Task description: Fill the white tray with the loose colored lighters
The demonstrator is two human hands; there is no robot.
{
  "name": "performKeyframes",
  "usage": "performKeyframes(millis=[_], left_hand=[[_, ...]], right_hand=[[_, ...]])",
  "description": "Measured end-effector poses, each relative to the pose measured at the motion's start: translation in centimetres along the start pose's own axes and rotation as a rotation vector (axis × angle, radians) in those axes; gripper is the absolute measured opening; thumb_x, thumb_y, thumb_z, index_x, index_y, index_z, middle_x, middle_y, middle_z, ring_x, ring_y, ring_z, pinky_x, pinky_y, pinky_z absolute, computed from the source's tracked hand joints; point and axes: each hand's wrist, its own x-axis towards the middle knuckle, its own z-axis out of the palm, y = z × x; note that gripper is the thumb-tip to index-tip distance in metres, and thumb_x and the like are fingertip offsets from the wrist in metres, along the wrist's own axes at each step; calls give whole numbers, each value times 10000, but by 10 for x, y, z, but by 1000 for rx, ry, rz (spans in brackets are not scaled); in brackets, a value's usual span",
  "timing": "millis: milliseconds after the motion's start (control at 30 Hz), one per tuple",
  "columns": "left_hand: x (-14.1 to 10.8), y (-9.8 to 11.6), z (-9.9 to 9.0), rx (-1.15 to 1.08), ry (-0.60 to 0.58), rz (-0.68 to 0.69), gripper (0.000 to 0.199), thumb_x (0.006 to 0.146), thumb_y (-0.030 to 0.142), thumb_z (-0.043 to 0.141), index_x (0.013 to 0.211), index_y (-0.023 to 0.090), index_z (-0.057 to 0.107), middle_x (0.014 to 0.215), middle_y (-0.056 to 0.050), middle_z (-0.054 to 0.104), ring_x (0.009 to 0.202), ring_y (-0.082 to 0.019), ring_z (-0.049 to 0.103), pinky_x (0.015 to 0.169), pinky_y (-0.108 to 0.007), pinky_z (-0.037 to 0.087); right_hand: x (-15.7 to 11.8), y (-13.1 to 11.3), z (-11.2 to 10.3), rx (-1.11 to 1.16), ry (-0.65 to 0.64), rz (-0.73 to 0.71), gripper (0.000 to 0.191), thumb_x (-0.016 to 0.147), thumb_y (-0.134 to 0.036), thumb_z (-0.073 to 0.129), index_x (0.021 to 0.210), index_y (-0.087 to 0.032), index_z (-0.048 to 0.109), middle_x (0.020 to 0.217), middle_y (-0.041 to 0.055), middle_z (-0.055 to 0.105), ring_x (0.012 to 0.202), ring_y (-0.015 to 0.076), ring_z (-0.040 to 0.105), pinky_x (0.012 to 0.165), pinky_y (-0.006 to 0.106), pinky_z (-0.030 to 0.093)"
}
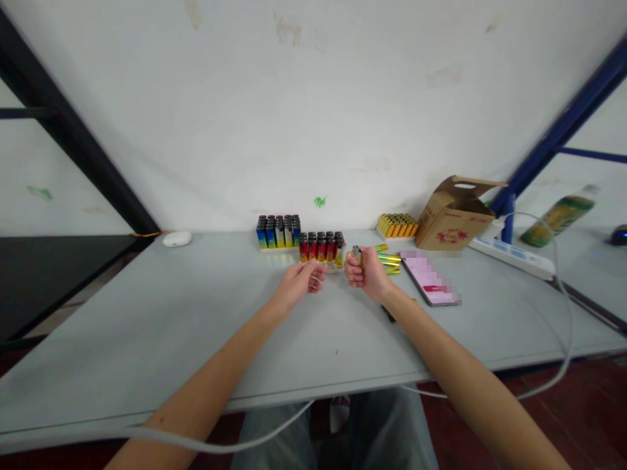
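Rows of red and yellow lighters (pixel 321 248) stand in a clear tray at the middle of the table. My left hand (pixel 301 282) is just in front of that tray, its fingers curled; whether it holds anything small is not clear. To the right of the tray, my right hand (pixel 366 271) is closed around a lighter (pixel 356 251), whose metal top sticks up above the fist. Blue and yellow lighters (pixel 278 233) stand in another tray, behind and to the left. Shiny gold-green strips (pixel 390 260) lie beyond my right hand.
Yellow-orange cylinders (pixel 398 226) stand near an open cardboard box (pixel 453 215). A phone (pixel 431 279), a white power strip (pixel 514 256) and a bottle (pixel 558 215) are at the right. A white case (pixel 177 239) sits far left. A pale cable (pixel 571 313) hangs over the right edge.
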Motion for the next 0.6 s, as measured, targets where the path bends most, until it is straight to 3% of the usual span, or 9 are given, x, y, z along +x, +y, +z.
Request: performKeyframes(millis=[200,467,600], left_hand=[[1,-1,-1,-5,3,0,415,800,526,599,801,121,684,704,-41,615,576,-117,559,590,-259,432],[2,0,-2,-10,13,2,436,794,546,601,804,118,681,707,-37,613,573,-114,561,584,-259,432],[4,0,-4,-8,4,5,445,780,553,608,814,115,678,711,-36,610,581,-115,565,588,-259,434]], right_hand=[[3,8,1,-28,-25,7,279,818,-421,282,625,-222,319,486,-95,189,389,78,96,358,183,96],[0,5,-1,1,-106,-72,331,740,-544,428,738,-214,404,514,-93,307,378,59,200,362,177,106],[4,8,-5,-141,17,-163,297,687,-438,539,858,-223,427,548,-91,431,366,68,343,354,171,141]])
